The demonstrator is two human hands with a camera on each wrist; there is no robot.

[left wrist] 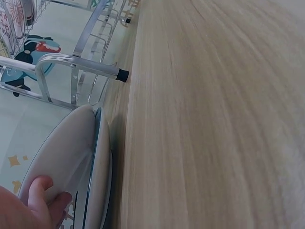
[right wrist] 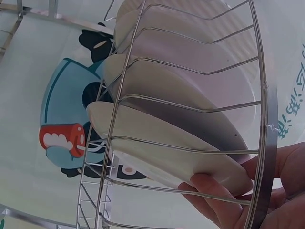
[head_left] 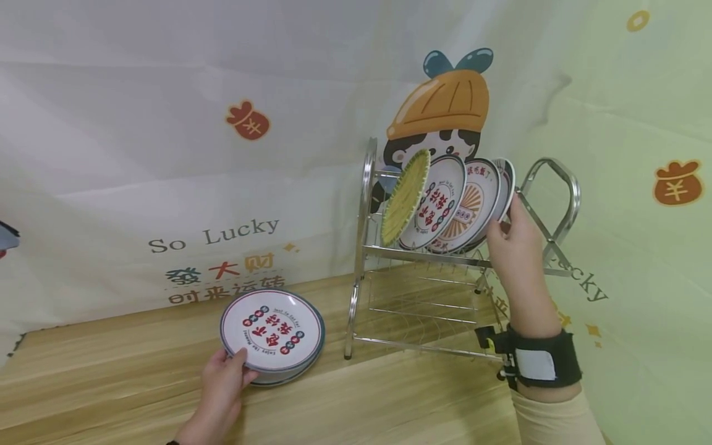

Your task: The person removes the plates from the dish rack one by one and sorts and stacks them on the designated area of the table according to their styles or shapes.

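Observation:
At the front left, my left hand (head_left: 222, 383) pinches the rim of a white plate (head_left: 272, 327) with red and blue lettering. In the left wrist view this plate (left wrist: 66, 143) is tilted up from the plates (left wrist: 101, 176) stacked under it on the table. My right hand (head_left: 517, 259) grips the rim of the rightmost plate (head_left: 507, 179) in the upper tier of a metal dish rack (head_left: 423, 254). From below, the right wrist view shows fingers (right wrist: 214, 193) on that plate's (right wrist: 162, 145) underside, behind the rack wires.
Left of the held plate, a sunburst plate (head_left: 467, 207), a lettered plate (head_left: 439, 204) and a yellow-green plate (head_left: 406, 198) lean in the rack. The lower tier (head_left: 423, 309) has bare wires. A printed cloth (head_left: 139, 154) hangs behind the wooden table (head_left: 111, 371).

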